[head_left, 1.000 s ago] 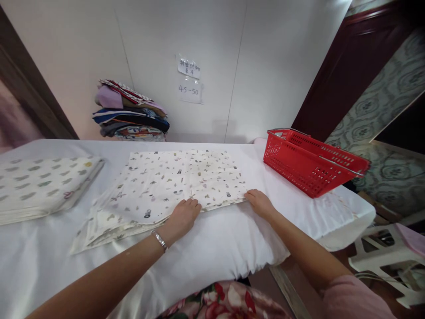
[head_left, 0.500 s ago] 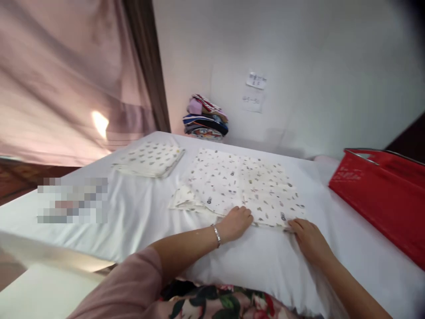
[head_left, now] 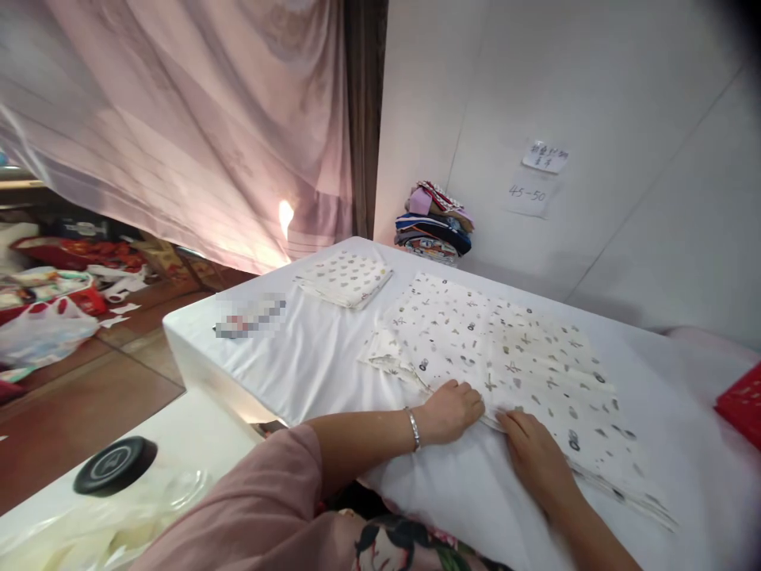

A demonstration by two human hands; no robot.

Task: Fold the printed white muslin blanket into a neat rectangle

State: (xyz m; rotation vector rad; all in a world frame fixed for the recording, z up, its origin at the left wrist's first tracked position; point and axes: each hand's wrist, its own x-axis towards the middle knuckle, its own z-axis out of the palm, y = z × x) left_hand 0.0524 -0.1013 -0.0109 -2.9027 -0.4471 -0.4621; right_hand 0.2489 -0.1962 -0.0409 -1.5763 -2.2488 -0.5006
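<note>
A white cloth with small printed figures (head_left: 511, 349) lies spread in folded layers on the white-covered table (head_left: 285, 373). At its front edge, my left hand (head_left: 455, 411) has its fingers curled over the fabric. My right hand (head_left: 532, 448) is close beside it on the right, thumb and fingers closed on the same edge. The cloth's left corner shows several loose layers, slightly rumpled. A second white cloth with a small grey pattern (head_left: 348, 277), folded into a flat stack, rests farther back on the left, apart from both hands.
Against the wall stands a pile of folded coloured fabrics (head_left: 434, 222). A red bin (head_left: 740, 404) sits at the right edge. At lower left, a black round lid (head_left: 116, 465) and a clear plastic bag (head_left: 119, 527) lie on a white surface. A pink curtain (head_left: 238, 119) hangs behind.
My view has swung left, bringing the floor and black lid into sight. My right hand has moved from near the cloth's right corner along the front edge, close to my left hand.
</note>
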